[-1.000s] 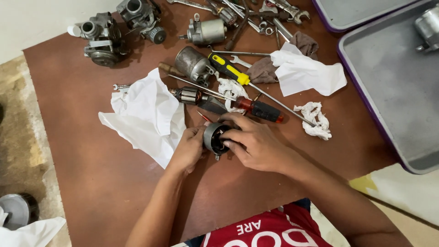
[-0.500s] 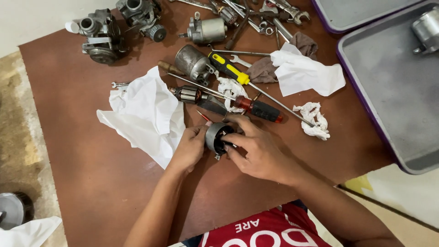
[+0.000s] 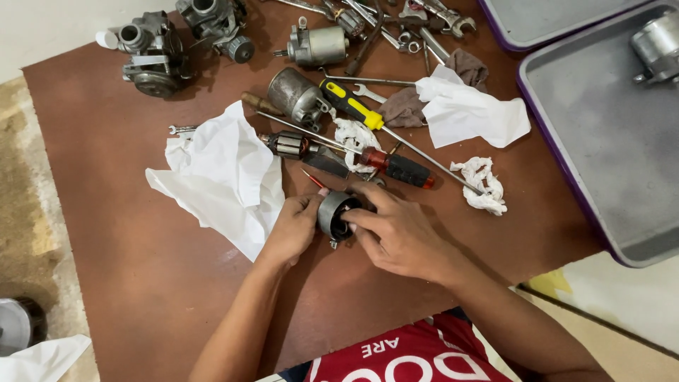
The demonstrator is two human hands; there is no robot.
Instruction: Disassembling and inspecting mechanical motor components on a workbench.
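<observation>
Both my hands hold a small round grey metal motor housing (image 3: 332, 213) just above the brown table (image 3: 127, 247). My left hand (image 3: 296, 228) grips its left side. My right hand (image 3: 396, 230) covers its right side, with fingers at its dark open end. Right behind it lie a red-and-black screwdriver (image 3: 399, 168), a small wound armature (image 3: 286, 145) and a thin red-tipped tool (image 3: 313, 179). A crumpled white cloth (image 3: 223, 177) lies to the left of my left hand.
Further back lie a yellow-handled screwdriver (image 3: 353, 106), a metal cylinder (image 3: 293, 93), a starter motor (image 3: 320, 46), carburettor parts (image 3: 152, 56), wrenches and rags. A grey tray (image 3: 601, 141) with a metal part (image 3: 658, 46) sits at the right.
My hands and the housing stay in nearly the same place. My right fingers have shifted slightly over its open end.
</observation>
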